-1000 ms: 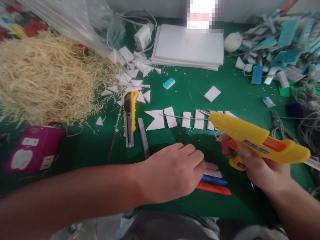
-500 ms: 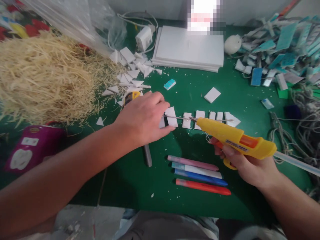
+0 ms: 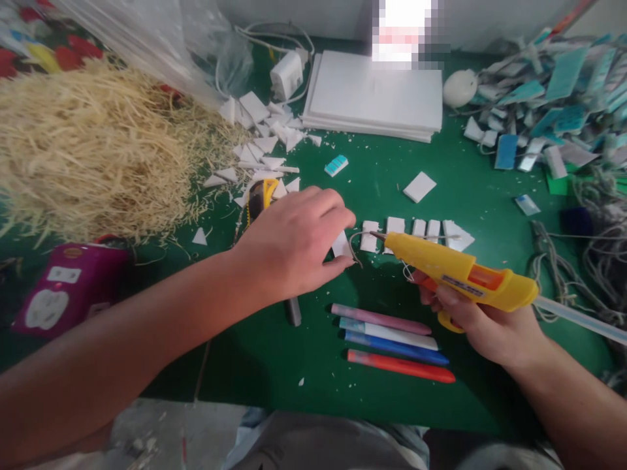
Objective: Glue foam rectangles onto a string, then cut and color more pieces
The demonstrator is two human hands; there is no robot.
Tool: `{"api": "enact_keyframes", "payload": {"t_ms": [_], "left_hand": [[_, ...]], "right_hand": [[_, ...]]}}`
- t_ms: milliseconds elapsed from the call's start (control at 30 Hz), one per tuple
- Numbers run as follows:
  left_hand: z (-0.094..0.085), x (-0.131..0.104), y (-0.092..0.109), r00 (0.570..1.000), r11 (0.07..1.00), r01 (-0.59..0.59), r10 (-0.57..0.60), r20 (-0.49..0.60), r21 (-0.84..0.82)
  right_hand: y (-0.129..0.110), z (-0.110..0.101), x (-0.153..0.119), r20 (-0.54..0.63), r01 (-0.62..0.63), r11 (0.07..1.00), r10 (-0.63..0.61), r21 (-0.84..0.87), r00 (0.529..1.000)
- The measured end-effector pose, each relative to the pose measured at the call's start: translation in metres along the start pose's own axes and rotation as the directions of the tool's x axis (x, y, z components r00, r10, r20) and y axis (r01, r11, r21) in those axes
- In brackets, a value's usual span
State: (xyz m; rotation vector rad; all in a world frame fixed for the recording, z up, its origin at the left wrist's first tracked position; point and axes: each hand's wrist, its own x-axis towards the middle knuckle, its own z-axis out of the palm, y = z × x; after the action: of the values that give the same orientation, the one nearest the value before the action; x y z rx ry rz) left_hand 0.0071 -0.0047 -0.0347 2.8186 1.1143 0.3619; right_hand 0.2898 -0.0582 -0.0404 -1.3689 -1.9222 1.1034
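My right hand [image 3: 470, 313] grips a yellow hot glue gun [image 3: 441, 261], with a clear glue stick out of its back. The gun's metal nozzle points left, over a row of small white foam pieces. A thin grey string [image 3: 356, 235] runs along the row. My left hand [image 3: 294, 241] has thumb and fingers around a white foam piece [image 3: 341, 245] at the row's left end; its far side is hidden. Nearest the nozzle is another foam piece [image 3: 369, 236]. At the right end sits a pointed foam piece [image 3: 459, 235].
Several capped pens [image 3: 386, 336] lie in front. A tape measure [image 3: 259, 196] sits behind my left hand, near foam scraps [image 3: 264, 143] and straw [image 3: 98, 156]. White foam sheets [image 3: 372, 98] are stacked at the back. A purple power socket [image 3: 68, 287] stands left; strung pieces [image 3: 563, 78] pile up right.
My left hand has shifted slightly right, and the foam piece in it is now lower and tilted. The string beside it has gone from straight to bent. The glue gun stays nearly still.
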Motion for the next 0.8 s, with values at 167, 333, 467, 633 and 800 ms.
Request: {"api": "enact_keyframes", "payload": {"t_ms": [167, 333, 467, 633, 800], "left_hand": [[0.009, 0.001, 0.011, 0.945, 0.949, -0.311, 0.315, -0.09, 0.056], [0.024, 0.005, 0.019, 0.944, 0.951, -0.294, 0.304, -0.127, 0.093], [0.025, 0.007, 0.021, 0.939, 0.949, -0.299, 0.311, -0.146, 0.102], [0.011, 0.004, 0.015, 0.963, 0.966, -0.237, 0.247, -0.104, 0.098], [-0.006, 0.002, 0.007, 0.998, 0.999, -0.04, 0.042, -0.052, 0.035]], "right_hand": [[0.001, -0.002, -0.001, -0.003, 0.015, 1.0, -0.015, -0.011, 1.0], [0.0, 0.0, 0.0, -0.006, -0.001, 1.0, 0.001, 0.011, 1.0], [-0.001, 0.0, 0.0, 0.005, -0.01, 1.0, 0.01, 0.019, 1.0], [0.001, -0.003, -0.001, 0.0, 0.01, 1.0, -0.01, -0.006, 1.0], [0.001, -0.003, -0.001, -0.007, 0.004, 1.0, -0.004, 0.006, 1.0]]}}
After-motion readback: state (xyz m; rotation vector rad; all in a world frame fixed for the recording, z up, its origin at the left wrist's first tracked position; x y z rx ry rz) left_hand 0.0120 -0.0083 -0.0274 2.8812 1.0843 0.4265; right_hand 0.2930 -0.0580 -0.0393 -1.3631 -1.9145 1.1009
